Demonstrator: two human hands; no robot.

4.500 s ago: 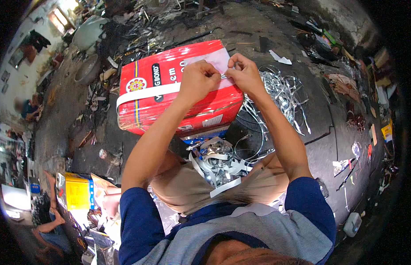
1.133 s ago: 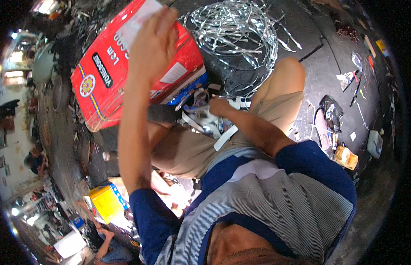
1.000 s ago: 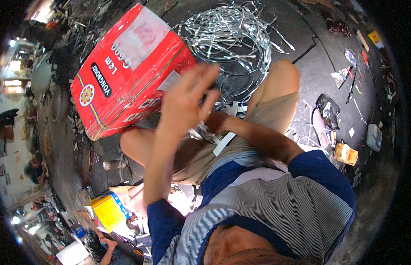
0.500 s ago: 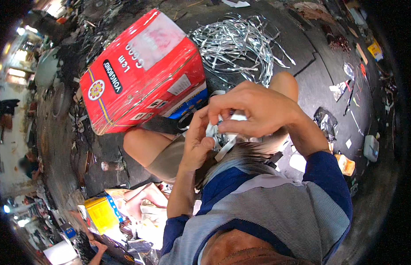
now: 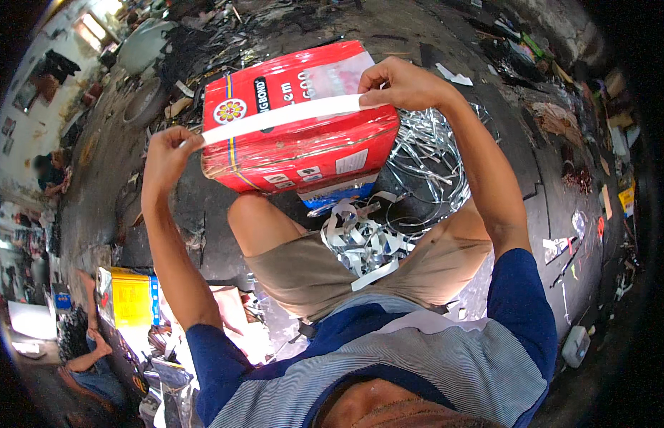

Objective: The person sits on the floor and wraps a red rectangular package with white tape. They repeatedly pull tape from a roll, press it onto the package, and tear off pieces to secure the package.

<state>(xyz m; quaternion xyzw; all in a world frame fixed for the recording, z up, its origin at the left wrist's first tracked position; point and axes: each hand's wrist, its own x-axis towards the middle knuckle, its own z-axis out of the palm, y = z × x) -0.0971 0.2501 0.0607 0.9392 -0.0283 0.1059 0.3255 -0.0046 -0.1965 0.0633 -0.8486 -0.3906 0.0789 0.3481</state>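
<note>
A white strip is stretched between my two hands, over the top edge of a red box with shiny, tape-like wrapping. My left hand pinches one end beside the box's left corner. At the box's right side, my right hand pinches the other end between thumb and fingers. Whether the strip touches the box I cannot tell. A heap of short white and silver strips lies between my legs. To the right of the box spreads a tangle of long silver strips.
A yellow tin with a blue edge stands at the left, near crumpled pinkish sheets. Another person's bare leg and hand are at the lower left. A white container sits at the right; scraps litter the dark floor.
My hands were close together over my lap, fingering white pieces. They have moved apart and forward, with a strip held out between them. The box now appears more level in view.
</note>
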